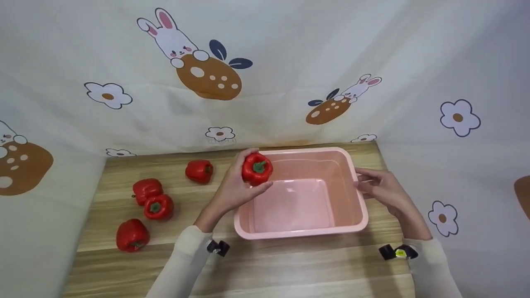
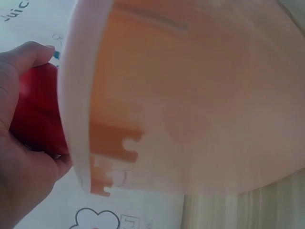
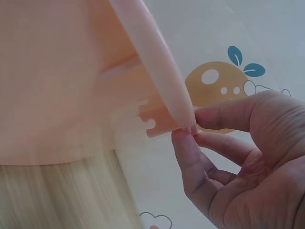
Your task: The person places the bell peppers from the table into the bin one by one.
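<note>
A red bell pepper (image 1: 257, 169) with a green stem is gripped by my left hand (image 1: 237, 188) above the left rim of a pink plastic basin (image 1: 300, 234). In the left wrist view the pepper (image 2: 40, 109) shows between thumb and fingers, partly behind the basin's rim (image 2: 78, 95). My right hand (image 1: 383, 187) pinches the basin's right rim. The right wrist view shows the thumb and a finger of that hand (image 3: 248, 157) at the edge of the rim (image 3: 164, 71). Inside the basin only its bare pink floor (image 1: 292, 207) shows.
Several more red peppers lie on the wood-grain table (image 1: 306, 269) to the left: one (image 1: 199, 171) near the back, two together (image 1: 148, 190) and one (image 1: 132, 235) nearer the front. A printed cloth (image 1: 281, 54) with rabbits and flowers hangs behind and at both sides.
</note>
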A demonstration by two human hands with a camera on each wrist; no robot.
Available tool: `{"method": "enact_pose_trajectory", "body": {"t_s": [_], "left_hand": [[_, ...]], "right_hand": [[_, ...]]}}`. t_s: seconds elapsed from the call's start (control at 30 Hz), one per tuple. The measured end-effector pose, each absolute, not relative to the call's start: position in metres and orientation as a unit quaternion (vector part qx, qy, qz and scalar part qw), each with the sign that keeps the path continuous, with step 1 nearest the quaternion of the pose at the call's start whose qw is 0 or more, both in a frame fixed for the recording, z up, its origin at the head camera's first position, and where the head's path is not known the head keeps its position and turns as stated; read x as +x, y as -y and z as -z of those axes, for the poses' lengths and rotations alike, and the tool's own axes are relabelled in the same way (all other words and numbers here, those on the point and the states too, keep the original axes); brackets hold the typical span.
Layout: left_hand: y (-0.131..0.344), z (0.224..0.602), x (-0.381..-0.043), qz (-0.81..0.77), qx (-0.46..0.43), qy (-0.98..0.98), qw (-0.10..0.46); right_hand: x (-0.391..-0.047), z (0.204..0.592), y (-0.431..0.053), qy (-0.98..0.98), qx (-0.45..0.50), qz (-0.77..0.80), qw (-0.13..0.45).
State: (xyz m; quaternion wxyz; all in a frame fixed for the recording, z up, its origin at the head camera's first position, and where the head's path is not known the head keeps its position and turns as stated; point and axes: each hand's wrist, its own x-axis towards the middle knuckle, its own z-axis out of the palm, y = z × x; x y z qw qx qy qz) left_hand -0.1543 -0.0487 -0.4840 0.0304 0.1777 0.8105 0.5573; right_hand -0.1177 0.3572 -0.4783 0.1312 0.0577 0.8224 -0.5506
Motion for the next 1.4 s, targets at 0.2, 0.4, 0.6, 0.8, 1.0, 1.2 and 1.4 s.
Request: {"method": "enact_pose_trajectory", "body": {"t_s": [0.2,0.4,0.6,0.8,1.0,1.2,1.4], "left_hand": [[0.038,0.475,-0.161,-0.512,0.218,-0.830,0.037],[0.029,0.473,-0.162,-0.427,0.251,-0.867,0.059],[0.024,0.474,-0.160,-0.371,0.271,-0.884,0.092],[0.017,0.471,-0.160,-0.351,0.289,-0.885,0.097],[0.014,0.463,-0.159,-0.375,0.307,-0.872,0.065],[0.023,0.456,-0.158,-0.379,0.333,-0.863,-0.007],[0.040,0.455,-0.156,-0.370,0.321,-0.871,-0.025]], "right_hand": [[-0.119,0.478,-0.357,-0.824,0.053,0.551,0.124],[-0.117,0.482,-0.357,-0.823,0.052,0.553,0.121],[-0.117,0.484,-0.354,-0.824,0.050,0.551,0.120],[-0.117,0.482,-0.355,-0.828,0.049,0.546,0.119],[-0.114,0.482,-0.358,-0.831,0.056,0.540,0.122],[-0.114,0.482,-0.357,-0.827,0.060,0.545,0.124],[-0.116,0.480,-0.358,-0.828,0.062,0.544,0.125]]}}
